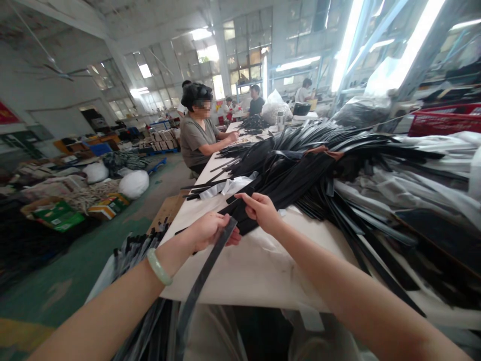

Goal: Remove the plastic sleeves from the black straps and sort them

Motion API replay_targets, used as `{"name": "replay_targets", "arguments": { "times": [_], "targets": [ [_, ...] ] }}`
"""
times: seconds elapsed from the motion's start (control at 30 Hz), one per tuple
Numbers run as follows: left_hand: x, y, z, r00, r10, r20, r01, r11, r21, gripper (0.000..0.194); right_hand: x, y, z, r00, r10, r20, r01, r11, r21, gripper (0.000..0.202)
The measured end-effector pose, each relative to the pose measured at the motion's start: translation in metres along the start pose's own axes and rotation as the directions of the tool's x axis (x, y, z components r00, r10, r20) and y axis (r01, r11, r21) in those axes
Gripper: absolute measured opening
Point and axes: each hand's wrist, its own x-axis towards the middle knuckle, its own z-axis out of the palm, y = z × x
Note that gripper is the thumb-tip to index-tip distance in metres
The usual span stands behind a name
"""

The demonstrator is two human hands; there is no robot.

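Note:
In the head view, my left hand [212, 230], below a pale green bangle, is closed on a dark strip [206, 268] that hangs down past the table's front edge. My right hand [261, 210] is just to the right and slightly higher, its index finger pointing left over other black strips; its other fingers are curled, and whether they pinch anything is too small to tell. A large heap of black strips [300, 170] lies just beyond both hands on the pale tabletop [263, 271].
A person [199, 130] sits at the table's left side. More strips [141, 250] stand low at the left, beside a cardboard piece [169, 208]. White plastic wrapping [376, 190] and a red crate [443, 120] are at the right.

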Motion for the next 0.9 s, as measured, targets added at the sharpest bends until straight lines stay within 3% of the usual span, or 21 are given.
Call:
{"name": "replay_targets", "arguments": {
  "times": [0.1, 0.2, 0.3, 0.43, 0.5, 0.53, 0.6, 0.7, 0.77, 0.83, 0.9],
  "targets": [
    [0.004, -0.001, -0.001, 0.999, 0.036, -0.035, -0.035, 0.999, 0.010, 0.033, 0.002, -0.002, -0.004, 0.998, -0.049, 0.034, 0.054, 0.987, -0.151, 0.044],
    [0.010, 0.004, -0.001, 0.995, 0.083, -0.055, -0.083, 0.996, 0.012, 0.032, 0.000, 0.003, 0.001, 0.973, -0.183, 0.139, 0.222, 0.904, -0.365, 0.046],
    [0.004, 0.001, -0.005, 0.996, 0.093, -0.008, -0.093, 0.995, 0.045, 0.042, -0.001, 0.006, 0.002, 0.972, -0.223, 0.075, 0.232, 0.862, -0.450, 0.045],
    [-0.042, -0.036, -0.023, 0.993, 0.093, 0.070, -0.102, 0.985, 0.140, 0.055, 0.000, 0.005, -0.003, 0.987, -0.101, -0.123, 0.054, 0.940, -0.337, 0.048],
    [-0.084, -0.066, -0.036, 0.993, 0.116, 0.007, -0.116, 0.985, 0.125, 0.055, -0.001, 0.006, -0.003, 0.997, -0.001, -0.071, -0.017, 0.968, -0.251, 0.047],
    [-0.109, -0.081, -0.044, 0.990, 0.120, -0.080, -0.111, 0.988, 0.105, 0.054, -0.002, 0.007, -0.003, 0.998, 0.061, -0.008, -0.061, 0.973, -0.221, 0.046],
    [-0.166, -0.108, -0.063, 0.939, 0.081, -0.335, -0.052, 0.994, 0.094, 0.055, -0.004, 0.010, -0.003, 0.982, 0.162, 0.097, -0.139, 0.968, -0.211, 0.047],
    [-0.249, -0.137, -0.098, 0.746, -0.081, -0.661, 0.060, 0.997, -0.055, 0.066, -0.003, 0.014, -0.008, 0.982, 0.187, 0.030, -0.172, 0.945, -0.277, 0.052],
    [-0.287, -0.145, -0.125, 0.638, -0.140, -0.757, 0.070, 0.990, -0.124, 0.071, 0.001, 0.016, -0.014, 0.983, 0.176, -0.062, -0.186, 0.927, -0.326, 0.054],
    [-0.301, -0.147, -0.154, 0.598, -0.146, -0.788, 0.059, 0.989, -0.138, 0.072, 0.006, 0.019, -0.022, 0.980, 0.154, -0.129, -0.191, 0.913, -0.360, 0.056],
    [-0.291, -0.147, -0.186, 0.624, -0.117, -0.773, 0.050, 0.993, -0.110, 0.070, 0.011, 0.022, -0.029, 0.980, 0.123, -0.158, -0.177, 0.899, -0.401, 0.056]
  ]
}}
